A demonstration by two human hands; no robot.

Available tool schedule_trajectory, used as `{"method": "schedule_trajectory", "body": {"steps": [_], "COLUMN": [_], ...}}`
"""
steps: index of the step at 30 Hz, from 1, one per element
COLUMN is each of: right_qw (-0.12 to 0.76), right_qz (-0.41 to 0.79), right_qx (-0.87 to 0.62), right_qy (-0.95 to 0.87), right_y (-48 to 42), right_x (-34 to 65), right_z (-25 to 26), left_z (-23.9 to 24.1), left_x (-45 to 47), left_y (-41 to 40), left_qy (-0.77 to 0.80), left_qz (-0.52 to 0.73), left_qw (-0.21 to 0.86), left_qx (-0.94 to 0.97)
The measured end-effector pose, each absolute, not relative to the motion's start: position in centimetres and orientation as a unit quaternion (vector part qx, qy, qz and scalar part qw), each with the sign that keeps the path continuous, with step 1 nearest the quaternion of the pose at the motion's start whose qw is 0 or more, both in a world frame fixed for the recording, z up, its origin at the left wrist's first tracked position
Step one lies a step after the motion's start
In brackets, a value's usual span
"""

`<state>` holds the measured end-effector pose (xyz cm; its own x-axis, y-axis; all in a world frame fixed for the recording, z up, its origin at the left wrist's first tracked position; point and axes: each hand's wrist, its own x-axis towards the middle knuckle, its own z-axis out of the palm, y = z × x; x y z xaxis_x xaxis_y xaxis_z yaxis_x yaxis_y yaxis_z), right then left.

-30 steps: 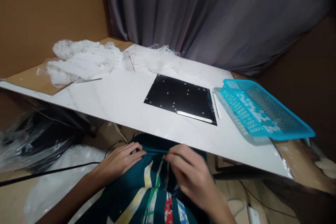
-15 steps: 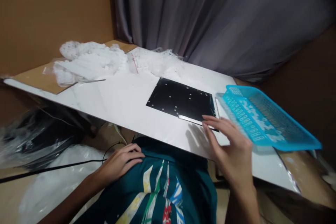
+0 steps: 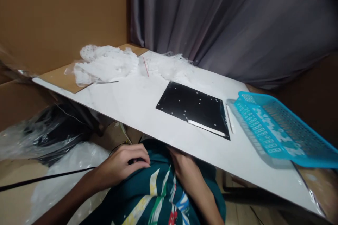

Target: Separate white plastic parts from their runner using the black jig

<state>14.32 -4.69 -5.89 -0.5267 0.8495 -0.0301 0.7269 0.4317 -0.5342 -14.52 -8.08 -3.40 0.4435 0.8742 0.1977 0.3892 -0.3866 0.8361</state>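
Note:
My left hand [image 3: 132, 160] rests on the dark green shirt [image 3: 163, 158] at my lap, below the table edge. Its fingers are loosely curved, with a gap between thumb and forefinger, and no held object shows. Beside it, my right hand [image 3: 183, 165] is also at my lap; its fingers are hidden at the table's front edge. On the white table [image 3: 132, 109] lies a black sheet [image 3: 187, 103] dotted with small white spots. A thin white strip [image 3: 206, 127] lies along the sheet's near edge, and another narrow strip [image 3: 230, 119] lies beside its right edge. Neither hand touches them.
A blue plastic basket [image 3: 280, 126] stands at the table's right end. White bags and clear plastic [image 3: 111, 63] are heaped at the back left, with thin metal tweezers or scissors [image 3: 107, 82] in front. Grey curtain [image 3: 211, 17] hangs behind; plastic bags [image 3: 71, 168] lie below left.
My right hand has left the white strip at the sheet's near edge and come back to my lap. My left hand stays at my lap. The view has shifted slightly.

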Motion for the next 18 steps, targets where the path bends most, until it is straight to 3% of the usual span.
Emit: {"method": "schedule_trajectory", "body": {"steps": [6,11,13,16,18], "right_qw": [0.087,0.067,0.06,0.045,0.059], "right_qz": [0.305,0.328,0.329,0.346,0.357], "right_qx": [-0.449,-0.415,-0.415,-0.411,-0.397], "right_qy": [-0.835,-0.846,-0.846,-0.842,-0.844], "right_y": [-4.3,-4.5,-4.4,-4.6,-5.3], "right_x": [12.7,11.7,11.8,12.1,12.6], "right_z": [-5.1,-4.1,-3.9,-3.7,-3.5], "left_z": [4.6,8.0,8.1,7.0,5.8], "left_x": [-10.2,-5.4,-5.1,-6.7,-8.9], "left_y": [-2.7,4.0,5.6,5.8,4.7], "left_qy": [0.393,0.309,0.327,0.392,0.435], "left_qz": [0.54,0.698,0.638,0.389,0.297], "left_qw": [0.185,0.029,0.033,0.09,0.109], "left_qx": [0.721,0.645,0.697,0.828,0.843]}}
